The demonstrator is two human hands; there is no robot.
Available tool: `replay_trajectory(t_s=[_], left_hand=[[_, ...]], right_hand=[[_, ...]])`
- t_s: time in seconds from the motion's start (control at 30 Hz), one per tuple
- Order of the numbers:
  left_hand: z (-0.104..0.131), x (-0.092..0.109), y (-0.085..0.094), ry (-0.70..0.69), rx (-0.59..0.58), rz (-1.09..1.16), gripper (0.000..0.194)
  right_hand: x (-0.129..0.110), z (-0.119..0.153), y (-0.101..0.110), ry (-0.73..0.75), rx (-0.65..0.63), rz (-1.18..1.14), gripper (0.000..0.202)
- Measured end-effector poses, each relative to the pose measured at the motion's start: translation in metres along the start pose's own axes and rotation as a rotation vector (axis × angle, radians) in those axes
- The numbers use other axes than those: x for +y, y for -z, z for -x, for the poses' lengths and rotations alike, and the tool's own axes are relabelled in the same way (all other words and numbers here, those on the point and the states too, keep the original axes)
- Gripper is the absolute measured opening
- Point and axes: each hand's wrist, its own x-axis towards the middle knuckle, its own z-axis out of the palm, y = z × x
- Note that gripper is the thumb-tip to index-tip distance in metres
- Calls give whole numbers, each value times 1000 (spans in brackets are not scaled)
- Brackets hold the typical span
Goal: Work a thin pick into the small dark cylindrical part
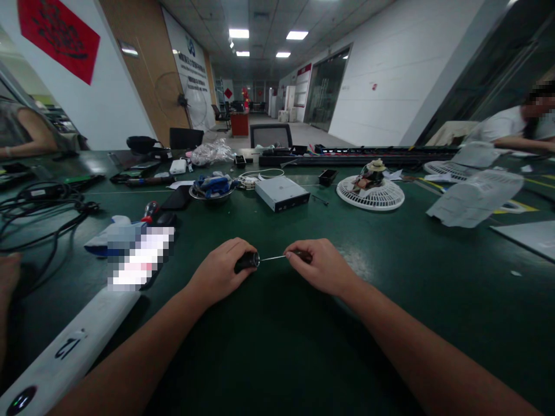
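Closed around a short black cylindrical piece (246, 262) with a ring-like metallic end is my left hand (219, 267); the exact kind of this piece cannot be told. My right hand (323, 267) grips a thin screwdriver (273, 257) by its dark brown handle. The slim metal shaft points left at the ringed end of the black piece. Whether the tip touches it or goes inside is too small to tell. Both hands are low over the dark green table (277, 335). Beyond them lies a grey optical drive (281, 192).
At left are a long white device (73, 341), a red-handled screwdriver (150, 211) and black cables (47, 202). Farther back stand a bowl of blue items (211, 188) and a white fan grille (370, 193). White plastic housing (477, 196) is at right. People sit at both sides.
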Motion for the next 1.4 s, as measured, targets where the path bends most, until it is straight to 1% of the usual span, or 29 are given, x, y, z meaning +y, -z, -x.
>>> replay_trajectory(t_s=[0.07,0.13,0.2,0.27,0.37,0.43,0.5,0.6,0.67,0.77,0.87,0.97,1.1,1.2,1.27,1.33,1.4], left_hand=[[0,0,0,4,-5,0,25],[0,0,0,2,-6,0,24],[0,-1,0,-4,0,-3,24],[1,-2,-1,-8,4,-8,24],[1,-3,-2,-7,5,-9,25],[2,-4,-2,-7,13,-10,26],[2,-4,-2,-16,17,-15,26],[2,-3,-3,-32,12,-20,26],[1,-3,-3,-34,13,-21,26],[1,-2,-3,-37,13,-32,27],[1,-3,-3,-47,12,-42,27],[2,-4,-3,-48,22,-42,28],[2,-3,-3,-53,27,-40,29],[1,-3,-3,-51,29,-43,29],[1,-4,-4,-50,25,-48,30],[1,-4,-4,-55,17,-55,32],[2,-4,-3,-63,13,-60,32]], right_hand=[[1,0,0,9,-25,-52,26],[1,0,0,-7,-3,-74,27],[0,0,-1,-19,29,-30,27],[-1,0,-1,-5,5,2,26],[-1,0,-1,-1,-44,-52,27],[-1,0,-2,-24,-18,-55,28],[-1,0,-2,-34,10,-9,27],[-2,0,-2,-20,-57,-32,27],[-2,-1,-2,-27,-71,-72,28],[-2,-1,-3,-56,-20,-4,28],[-3,-1,-3,-46,-53,56,28],[-3,-1,-3,-43,-109,20,29],[-2,-2,-1,-97,-102,10,29],[-1,-3,-2,-113,-117,-73,29],[-1,-3,-2,-123,-100,-107,29],[-2,-3,-2,-132,-64,-48,30],[-2,-2,-2,-123,-59,33,30]])
